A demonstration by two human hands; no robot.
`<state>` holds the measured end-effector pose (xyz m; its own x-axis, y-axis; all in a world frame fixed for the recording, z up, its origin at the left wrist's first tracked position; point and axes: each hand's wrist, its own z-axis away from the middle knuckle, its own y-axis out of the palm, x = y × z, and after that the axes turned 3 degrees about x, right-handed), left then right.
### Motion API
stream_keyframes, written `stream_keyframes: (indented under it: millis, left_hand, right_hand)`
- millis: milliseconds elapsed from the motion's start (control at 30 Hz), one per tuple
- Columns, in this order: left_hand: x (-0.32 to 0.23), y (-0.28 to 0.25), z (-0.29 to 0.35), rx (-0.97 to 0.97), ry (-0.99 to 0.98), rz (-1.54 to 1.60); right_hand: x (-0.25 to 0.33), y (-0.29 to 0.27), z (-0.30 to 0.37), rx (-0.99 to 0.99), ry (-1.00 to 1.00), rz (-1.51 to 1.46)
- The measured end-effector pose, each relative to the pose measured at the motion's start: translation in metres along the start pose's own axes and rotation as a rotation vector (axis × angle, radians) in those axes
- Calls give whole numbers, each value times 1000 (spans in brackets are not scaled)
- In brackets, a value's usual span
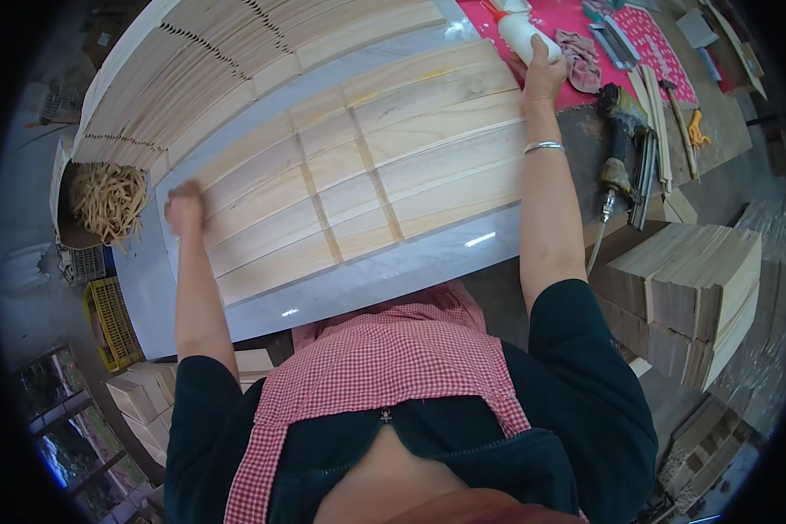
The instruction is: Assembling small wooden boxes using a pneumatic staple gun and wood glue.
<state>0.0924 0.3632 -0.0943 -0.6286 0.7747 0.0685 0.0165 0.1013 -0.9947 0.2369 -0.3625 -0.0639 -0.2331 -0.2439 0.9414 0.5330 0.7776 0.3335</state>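
Observation:
Several pale wooden boards [445,140] lie side by side on a grey-white tabletop, with two narrow grooves running across them. Yellowish streaks mark the farthest board. At the far right corner of the boards, my right hand [543,77] is closed round the lower end of a white squeeze bottle [529,37] with a red-orange tip. The bottle lies tilted over a pink cloth [576,19]. My left hand [184,208] is at the left ends of the boards, blurred by motion; its fingers look bent, but whether they grip anything is hidden.
Beyond the boards stands a large stack of grooved slats [192,70]. A box of wood strips [112,201] sits left. On the right lie a crumpled rag [578,59], an air nail gun [618,131] with a hose, a hammer [678,122] and stacked wooden pieces [681,288].

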Motion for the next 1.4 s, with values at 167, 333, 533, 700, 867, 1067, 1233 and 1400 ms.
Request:
stream_keyframes:
  millis: [167, 333, 533, 700, 867, 1067, 1233, 1400]
  left_hand:
    - [-1, 3, 21, -104, 9, 167]
    - [-39, -30, 44, 31, -148, 283]
    - [-17, -15, 42, -60, -133, 286]
    - [-21, -19, 48, -39, -118, 276]
    - [-46, -27, 62, -109, -79, 55]
    - [-164, -48, 108, -374, 516, 224]
    - [-316, -86, 193, -235, 1007, 391]
    - [-383, -81, 235, -96, 1018, 304]
  right_hand:
    - [10, -9, 6, 9, 44, 26]
    - [0, -15, -1, -9, -2, 57]
    - [-1, -8, -3, 12, 13, 33]
    - [3, -11, -1, 9, 74, 35]
    - [15, -19, 6, 11, 55, -74]
    - [48, -61, 27, 21, -177, -216]
    - [52, -86, 38, -40, -168, -109]
    - [44, -86, 38, -55, -45, -35]
